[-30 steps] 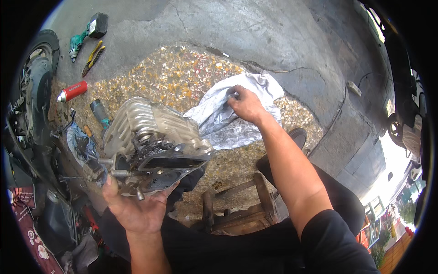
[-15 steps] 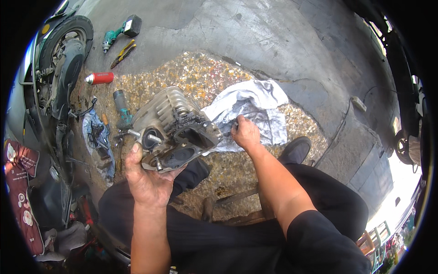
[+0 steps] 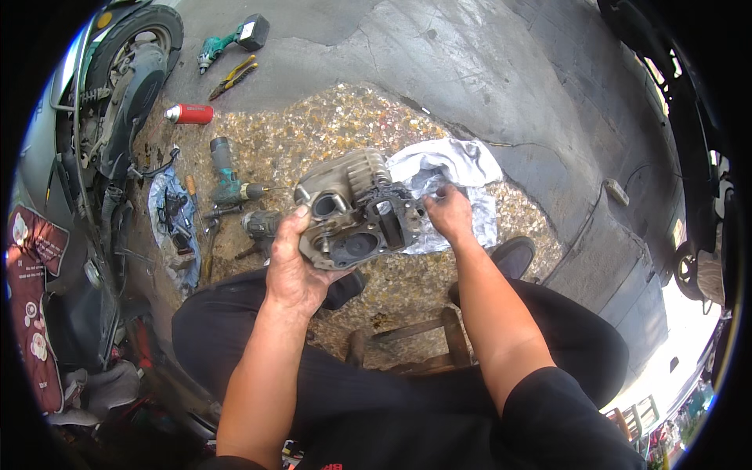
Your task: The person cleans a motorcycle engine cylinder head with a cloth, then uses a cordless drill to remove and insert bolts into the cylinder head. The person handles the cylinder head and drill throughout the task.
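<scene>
My left hand grips the lower left side of a finned metal engine cylinder block, its thumb on top and fingers underneath. The block is held up over the ground between my knees, its open round bore and dark, greasy side chamber facing me. At the block's right edge is my right hand, its fingers pinched together. Whether something small sits in those fingertips is hidden. Behind the right hand a white cloth with dark stains lies crumpled on the ground.
Left of the block lie a green drill, a grey power tool and a blue cloth with small parts. Farther off are a red spray can, yellow-handled pliers and a green impact driver. A motorcycle wheel stands far left.
The block has moved right and turned in my left hand, uncovering the grey power tool. My right hand has shifted slightly right and up, from over the cloth to the block's edge.
</scene>
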Action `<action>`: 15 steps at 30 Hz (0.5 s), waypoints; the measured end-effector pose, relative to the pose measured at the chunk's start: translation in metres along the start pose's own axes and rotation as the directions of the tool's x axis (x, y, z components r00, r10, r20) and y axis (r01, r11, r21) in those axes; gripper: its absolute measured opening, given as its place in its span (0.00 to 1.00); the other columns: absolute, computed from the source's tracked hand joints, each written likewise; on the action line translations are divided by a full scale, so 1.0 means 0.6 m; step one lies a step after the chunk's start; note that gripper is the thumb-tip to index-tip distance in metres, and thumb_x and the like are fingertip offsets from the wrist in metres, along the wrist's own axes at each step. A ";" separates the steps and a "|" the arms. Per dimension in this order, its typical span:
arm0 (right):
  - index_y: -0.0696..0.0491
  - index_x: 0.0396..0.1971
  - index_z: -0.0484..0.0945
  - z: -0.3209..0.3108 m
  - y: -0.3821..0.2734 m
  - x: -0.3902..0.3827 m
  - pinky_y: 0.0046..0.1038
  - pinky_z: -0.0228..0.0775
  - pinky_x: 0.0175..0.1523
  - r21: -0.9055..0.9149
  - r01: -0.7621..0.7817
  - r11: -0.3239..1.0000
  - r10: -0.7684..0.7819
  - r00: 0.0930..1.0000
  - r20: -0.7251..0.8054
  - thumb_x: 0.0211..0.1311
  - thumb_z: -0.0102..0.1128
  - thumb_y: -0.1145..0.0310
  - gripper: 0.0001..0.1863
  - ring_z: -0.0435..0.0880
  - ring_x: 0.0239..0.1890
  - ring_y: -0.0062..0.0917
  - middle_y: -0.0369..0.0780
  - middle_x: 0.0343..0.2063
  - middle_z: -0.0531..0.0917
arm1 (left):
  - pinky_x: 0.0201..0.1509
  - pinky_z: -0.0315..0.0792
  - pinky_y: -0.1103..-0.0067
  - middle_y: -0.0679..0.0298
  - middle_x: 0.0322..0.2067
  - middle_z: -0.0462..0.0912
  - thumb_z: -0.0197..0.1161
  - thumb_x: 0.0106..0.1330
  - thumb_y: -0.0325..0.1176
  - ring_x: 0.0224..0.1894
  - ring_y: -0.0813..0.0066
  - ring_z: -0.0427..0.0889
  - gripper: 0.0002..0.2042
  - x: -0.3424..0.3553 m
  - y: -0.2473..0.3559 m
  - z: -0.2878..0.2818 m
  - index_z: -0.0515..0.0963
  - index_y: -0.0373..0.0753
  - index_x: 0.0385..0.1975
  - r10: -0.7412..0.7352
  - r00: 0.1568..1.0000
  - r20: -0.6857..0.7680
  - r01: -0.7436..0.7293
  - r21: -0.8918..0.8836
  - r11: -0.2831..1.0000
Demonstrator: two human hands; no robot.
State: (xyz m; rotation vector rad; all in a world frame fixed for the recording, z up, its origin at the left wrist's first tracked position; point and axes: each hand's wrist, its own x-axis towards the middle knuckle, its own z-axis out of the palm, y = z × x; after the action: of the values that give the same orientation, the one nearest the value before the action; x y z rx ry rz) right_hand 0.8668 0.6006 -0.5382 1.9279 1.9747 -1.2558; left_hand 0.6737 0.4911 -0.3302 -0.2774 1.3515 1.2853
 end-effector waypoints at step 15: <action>0.55 0.58 0.75 -0.174 -0.080 -0.066 0.30 0.75 0.53 0.826 -0.106 0.554 -0.336 0.879 0.338 0.65 0.62 0.45 0.32 0.81 0.48 0.28 0.43 0.48 0.81 | 0.58 0.67 0.46 0.53 0.59 0.74 0.50 0.60 0.73 0.56 0.47 0.76 0.41 0.051 -0.071 0.032 0.64 0.49 0.67 -0.384 0.922 0.050 0.350 0.316 0.882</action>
State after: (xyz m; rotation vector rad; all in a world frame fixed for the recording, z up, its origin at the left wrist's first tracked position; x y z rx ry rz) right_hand 0.8797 0.6403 -0.4240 1.4458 1.3291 -2.7649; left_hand 0.7090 0.5062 -0.3705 -0.2312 1.3031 0.7530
